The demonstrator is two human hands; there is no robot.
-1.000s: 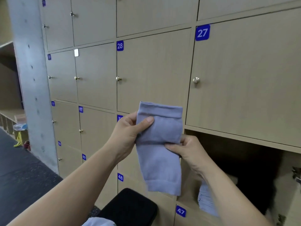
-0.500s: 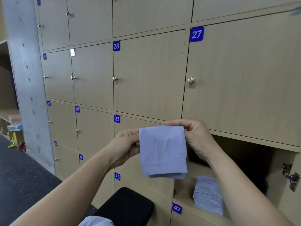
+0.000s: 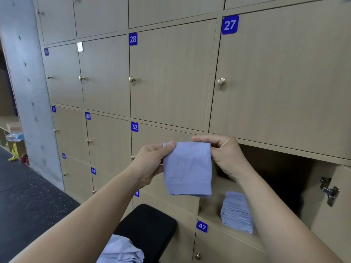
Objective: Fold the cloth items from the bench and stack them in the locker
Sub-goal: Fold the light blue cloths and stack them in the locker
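Fold nearly finished, by the look of it. Held up at centre frame: a lilac folded cloth (image 3: 187, 168), doubled over with the hem at the bottom, in front of door 33 (image 3: 161, 134) and touching nothing but the hands. Pinched at its top left corner between thumb and fingers (image 3: 170, 146) of the left hand (image 3: 152, 162); pinched at its top right corner by the curled fingers (image 3: 205, 138) of the right hand (image 3: 226, 156).

Lower right of frame: the open locker (image 3: 275, 179), with a neat stack of folded cloths (image 3: 236, 211) on its floor near the front left. Bottom centre: crumpled cloth (image 3: 121, 249) of the same colour on the black desk (image 3: 152, 221), not yet folded.

Judged next: carry across and down to the right, lay flat and square on the stack with edges aligned, then let go. Needs a level set-down, so as not to nudge the pile or spring the fold open.
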